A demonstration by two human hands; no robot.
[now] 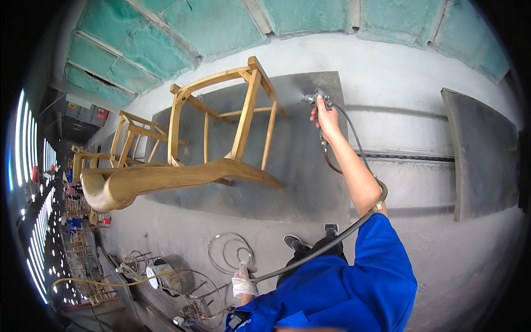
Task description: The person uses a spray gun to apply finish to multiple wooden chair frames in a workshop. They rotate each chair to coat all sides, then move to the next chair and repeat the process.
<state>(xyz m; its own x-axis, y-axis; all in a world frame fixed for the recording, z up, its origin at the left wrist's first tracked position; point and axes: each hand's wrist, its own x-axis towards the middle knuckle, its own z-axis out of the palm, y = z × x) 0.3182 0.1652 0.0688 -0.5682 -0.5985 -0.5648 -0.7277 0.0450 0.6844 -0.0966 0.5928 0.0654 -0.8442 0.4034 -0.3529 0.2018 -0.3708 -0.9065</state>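
My right hand (325, 115) is wrapped round a metal spray gun (317, 99), held out at arm's length over the dark board. A faint mist shows at its nozzle, to the right of a bare wooden chair frame (246, 124). The chair's broad curved top rail (166, 180) lies nearest to me. A grey hose (326, 243) loops round my right elbow and runs down to my left hand (243, 285), in a thin clear glove. That hand is low beside my body and closed on the hose; its fingers are partly hidden.
Under the chair lies a large dark grey board (310, 188); another board (487, 155) stands at the right. More wooden chair frames (135, 133) line the left. A bucket (174, 275), coiled hose (227, 252) and cords lie on the floor. Green-covered panels (315, 16) form the far wall.
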